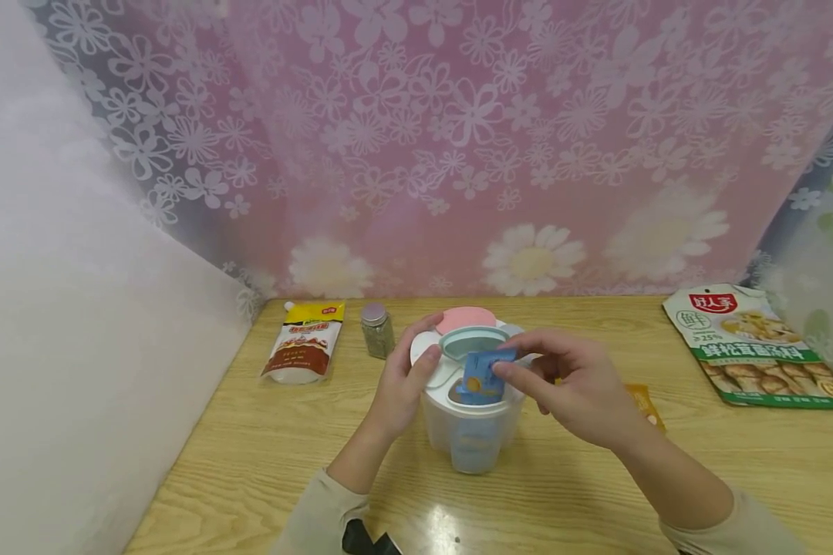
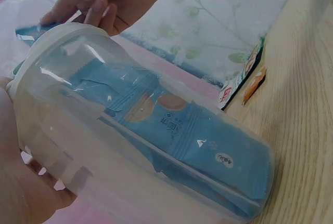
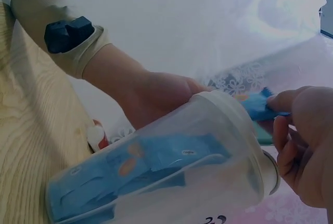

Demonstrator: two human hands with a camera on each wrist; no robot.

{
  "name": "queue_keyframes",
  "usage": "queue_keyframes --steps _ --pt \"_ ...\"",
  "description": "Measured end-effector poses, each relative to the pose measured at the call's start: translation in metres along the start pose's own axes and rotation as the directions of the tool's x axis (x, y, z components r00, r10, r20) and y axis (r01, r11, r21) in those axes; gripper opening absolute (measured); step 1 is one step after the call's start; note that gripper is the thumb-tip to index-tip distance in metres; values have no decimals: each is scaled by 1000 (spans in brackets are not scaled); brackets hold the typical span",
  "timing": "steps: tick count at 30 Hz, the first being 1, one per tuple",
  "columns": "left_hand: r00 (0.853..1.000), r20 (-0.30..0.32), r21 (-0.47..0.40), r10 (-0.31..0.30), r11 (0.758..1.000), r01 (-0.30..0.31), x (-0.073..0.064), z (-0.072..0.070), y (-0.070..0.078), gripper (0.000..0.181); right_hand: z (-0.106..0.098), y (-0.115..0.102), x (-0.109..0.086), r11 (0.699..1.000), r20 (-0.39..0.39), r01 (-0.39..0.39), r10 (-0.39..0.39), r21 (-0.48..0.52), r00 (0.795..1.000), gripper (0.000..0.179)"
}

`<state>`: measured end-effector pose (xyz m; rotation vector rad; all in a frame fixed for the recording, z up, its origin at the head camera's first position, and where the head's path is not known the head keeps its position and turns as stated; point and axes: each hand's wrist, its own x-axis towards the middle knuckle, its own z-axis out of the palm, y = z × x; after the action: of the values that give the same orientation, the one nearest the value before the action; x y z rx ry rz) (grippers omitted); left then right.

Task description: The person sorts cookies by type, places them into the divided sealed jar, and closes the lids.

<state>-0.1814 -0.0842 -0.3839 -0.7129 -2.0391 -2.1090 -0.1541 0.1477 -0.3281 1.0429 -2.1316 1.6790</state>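
A clear plastic storage canister (image 1: 439,420) with a white lid stands on the table, one teal flap (image 1: 473,343) raised over a round opening. My left hand (image 1: 404,378) holds the canister at its left side, thumb over the lid. Between thumb and fingers, my right hand (image 1: 572,385) pinches a blue snack packet (image 1: 484,378) at the opening, its lower end at the hole. Several more blue packets (image 2: 171,125) lie stacked inside the compartment beneath, seen through the wall in both wrist views. A pink flap (image 1: 467,317) at the lid's back lies down.
Left of the canister are a yellow-and-brown spouted pouch (image 1: 305,343) and a small glass jar (image 1: 377,331) with dried contents. An orange packet (image 1: 645,406) lies behind my right wrist. A large green-and-white mushroom food bag (image 1: 763,347) lies farther right. A floral curtain (image 1: 458,154) hangs behind.
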Motion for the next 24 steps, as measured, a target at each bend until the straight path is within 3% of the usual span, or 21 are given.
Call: queue_keyframes --steps 7,14,17,20,22,24 --pt "1000 -4 3 1 1000 -1 -1 0 -2 49 -2 6 -4 992 55 -60 66 -109 996 21" --pt "1000 -22 34 3 999 -2 0 0 -1 46 -9 15 -13 994 -36 -76 73 -85 997 24" --pt "1000 -30 44 4 999 -3 -1 0 -1 46 -7 17 -15 992 3 59 -59 -113 998 34" --pt "1000 -30 47 7 999 -6 -1 0 -2 46 -2 18 -15 956 100 236 -221 -176 970 45" --pt "1000 -26 43 10 999 -9 -1 0 -2 46 -1 17 -15 934 137 277 -251 -224 958 48" --pt "1000 -19 37 10 999 -9 0 0 -2 47 -1 16 -17 929 155 258 -223 -267 962 46"
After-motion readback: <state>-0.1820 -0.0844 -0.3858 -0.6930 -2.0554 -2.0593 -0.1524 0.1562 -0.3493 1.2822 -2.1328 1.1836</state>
